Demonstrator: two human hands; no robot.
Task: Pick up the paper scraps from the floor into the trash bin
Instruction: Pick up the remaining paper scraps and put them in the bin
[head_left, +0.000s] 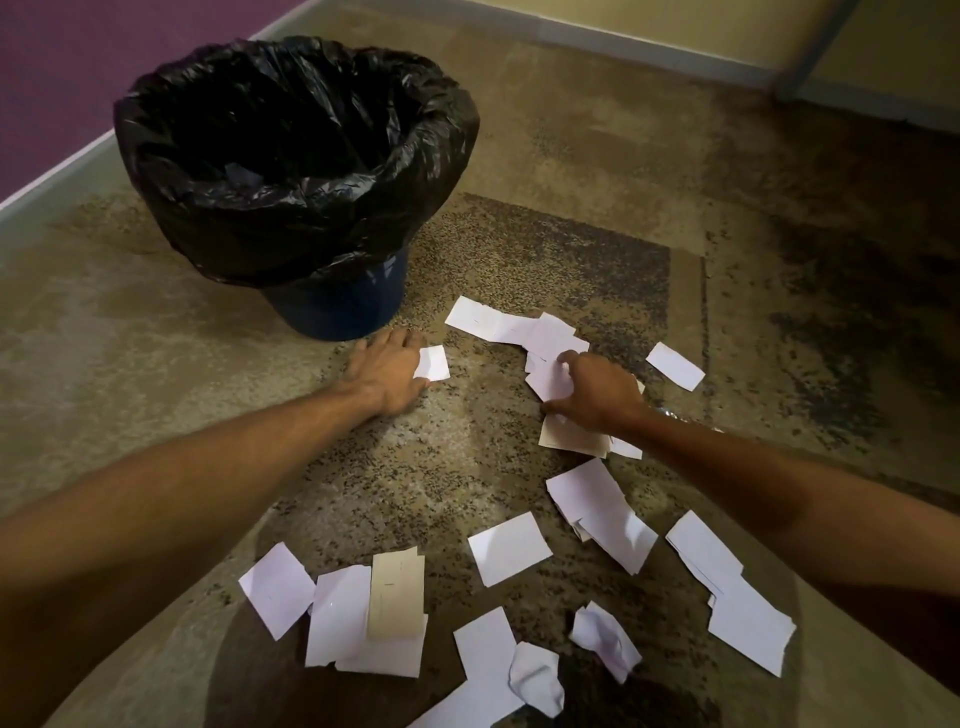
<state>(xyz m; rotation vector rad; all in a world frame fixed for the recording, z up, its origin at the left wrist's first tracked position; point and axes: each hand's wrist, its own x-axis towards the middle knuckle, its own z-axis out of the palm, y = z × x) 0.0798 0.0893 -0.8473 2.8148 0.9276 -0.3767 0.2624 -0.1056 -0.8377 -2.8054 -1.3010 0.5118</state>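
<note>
A blue trash bin (343, 312) lined with a black bag (291, 156) stands on the floor at upper left. Several white and beige paper scraps lie scattered on the speckled floor. My left hand (387, 371) rests flat just in front of the bin's base, its fingertips touching a small white scrap (434, 362). My right hand (597, 387) is curled over a pile of white scraps (545, 338), with thumb and fingers pinching the top sheets. A beige scrap (569, 439) lies under its wrist.
More scraps lie near me: a white sheet (509, 545), a beige strip (396, 592), two crumpled pieces (605, 639), and a stack at right (737, 597). A purple wall runs at upper left, a yellow wall behind.
</note>
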